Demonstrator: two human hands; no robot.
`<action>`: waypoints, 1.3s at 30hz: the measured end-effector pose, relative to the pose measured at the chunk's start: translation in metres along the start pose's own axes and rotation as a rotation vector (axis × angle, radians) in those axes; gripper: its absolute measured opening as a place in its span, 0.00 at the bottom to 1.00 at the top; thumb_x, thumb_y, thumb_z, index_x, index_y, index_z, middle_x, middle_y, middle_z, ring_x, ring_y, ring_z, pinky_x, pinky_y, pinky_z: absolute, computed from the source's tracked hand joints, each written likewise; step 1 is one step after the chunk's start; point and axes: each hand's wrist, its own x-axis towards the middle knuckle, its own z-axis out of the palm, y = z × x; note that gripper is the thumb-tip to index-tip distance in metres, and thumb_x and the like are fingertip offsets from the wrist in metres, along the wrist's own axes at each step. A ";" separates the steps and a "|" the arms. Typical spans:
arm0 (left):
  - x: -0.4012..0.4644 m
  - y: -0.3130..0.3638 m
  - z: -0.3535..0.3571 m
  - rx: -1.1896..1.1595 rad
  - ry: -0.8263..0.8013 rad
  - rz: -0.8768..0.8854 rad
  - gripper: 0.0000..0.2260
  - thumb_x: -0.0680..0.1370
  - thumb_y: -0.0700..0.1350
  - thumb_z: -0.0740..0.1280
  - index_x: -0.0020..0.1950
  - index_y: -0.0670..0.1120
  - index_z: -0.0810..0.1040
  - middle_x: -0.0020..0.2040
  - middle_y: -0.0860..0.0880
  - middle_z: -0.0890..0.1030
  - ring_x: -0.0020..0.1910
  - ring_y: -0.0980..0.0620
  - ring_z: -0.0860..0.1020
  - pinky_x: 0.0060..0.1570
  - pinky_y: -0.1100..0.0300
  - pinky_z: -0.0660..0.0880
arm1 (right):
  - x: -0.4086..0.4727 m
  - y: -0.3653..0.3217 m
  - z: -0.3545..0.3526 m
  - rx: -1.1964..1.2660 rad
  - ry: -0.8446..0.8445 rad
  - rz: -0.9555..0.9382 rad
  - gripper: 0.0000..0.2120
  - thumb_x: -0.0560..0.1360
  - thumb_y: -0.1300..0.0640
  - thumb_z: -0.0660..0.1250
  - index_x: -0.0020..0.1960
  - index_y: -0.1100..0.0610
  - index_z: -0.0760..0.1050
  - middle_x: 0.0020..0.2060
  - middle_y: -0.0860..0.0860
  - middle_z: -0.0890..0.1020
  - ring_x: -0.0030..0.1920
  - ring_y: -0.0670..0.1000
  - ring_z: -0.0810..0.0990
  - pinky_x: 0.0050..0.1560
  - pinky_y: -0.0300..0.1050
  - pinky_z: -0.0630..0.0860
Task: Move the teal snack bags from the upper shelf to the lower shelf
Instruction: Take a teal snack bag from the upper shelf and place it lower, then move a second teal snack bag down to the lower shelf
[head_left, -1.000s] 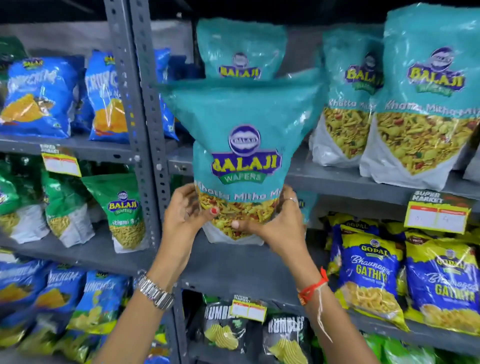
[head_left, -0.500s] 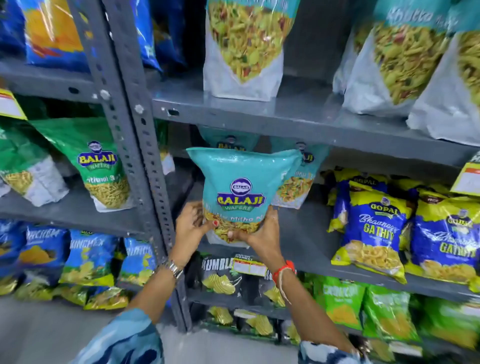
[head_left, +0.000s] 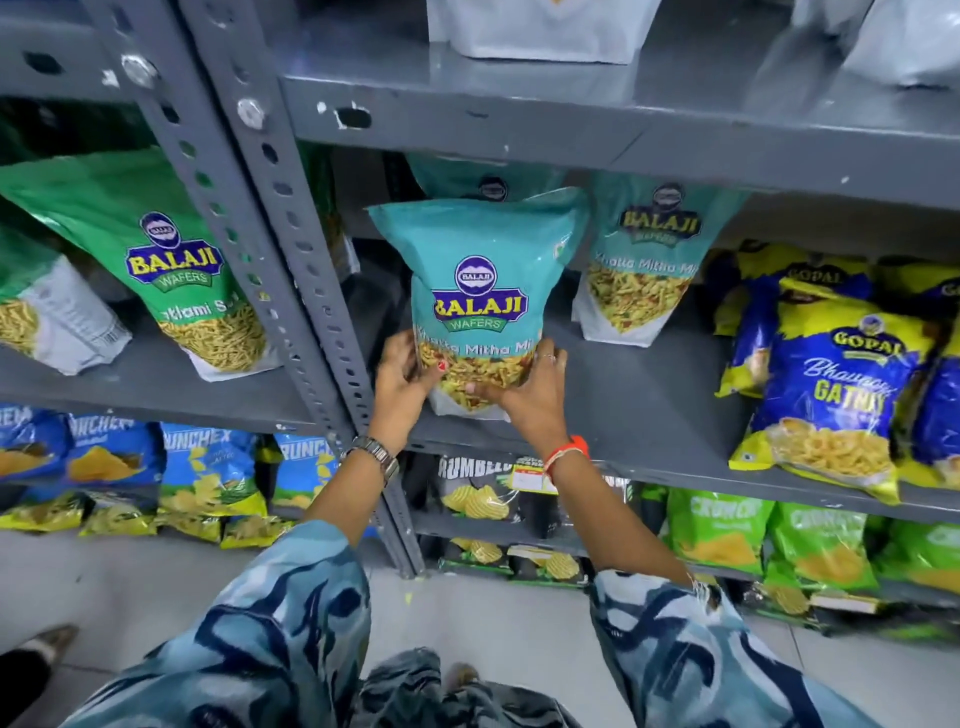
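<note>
A teal Balaji snack bag (head_left: 480, 270) stands upright at the front left of the grey lower shelf (head_left: 639, 415). My left hand (head_left: 400, 379) grips its lower left side and my right hand (head_left: 530, 395) grips its lower right corner. Two more teal bags are on this shelf: one to the right (head_left: 644, 260), one behind (head_left: 488, 179) mostly hidden. On the upper shelf (head_left: 571, 119) only the white bottoms of bags (head_left: 540, 31) show at the frame's top.
A perforated grey upright post (head_left: 291, 291) runs just left of my hands. Green Balaji bags (head_left: 171, 260) fill the left bay. Blue and yellow Gopal bags (head_left: 841, 395) crowd the lower shelf's right end. Chip bags line the shelves below. Grey floor lies underneath.
The held teal bag came down from in front of the upper shelf into the lower shelf bay. My view tilted downward, both hands still holding the bag's bottom.
</note>
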 end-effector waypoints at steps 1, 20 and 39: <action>0.000 -0.001 0.000 0.001 -0.007 -0.004 0.23 0.73 0.31 0.65 0.65 0.40 0.64 0.63 0.44 0.73 0.58 0.53 0.74 0.65 0.52 0.69 | 0.001 0.000 -0.001 0.003 -0.008 0.004 0.42 0.53 0.54 0.83 0.60 0.62 0.66 0.57 0.60 0.70 0.49 0.38 0.62 0.49 0.32 0.64; -0.091 0.159 0.152 -0.219 0.111 0.538 0.11 0.74 0.36 0.65 0.51 0.51 0.72 0.47 0.52 0.77 0.44 0.64 0.76 0.47 0.68 0.72 | -0.062 -0.065 -0.190 0.410 0.312 -0.292 0.26 0.67 0.68 0.72 0.57 0.48 0.68 0.52 0.47 0.75 0.51 0.43 0.76 0.48 0.36 0.76; -0.075 0.337 0.342 -0.101 -0.181 0.504 0.30 0.73 0.53 0.66 0.71 0.46 0.60 0.72 0.47 0.64 0.69 0.52 0.64 0.68 0.55 0.62 | -0.006 -0.146 -0.443 0.242 0.558 -0.440 0.40 0.63 0.49 0.77 0.69 0.55 0.62 0.66 0.52 0.68 0.68 0.52 0.67 0.70 0.57 0.66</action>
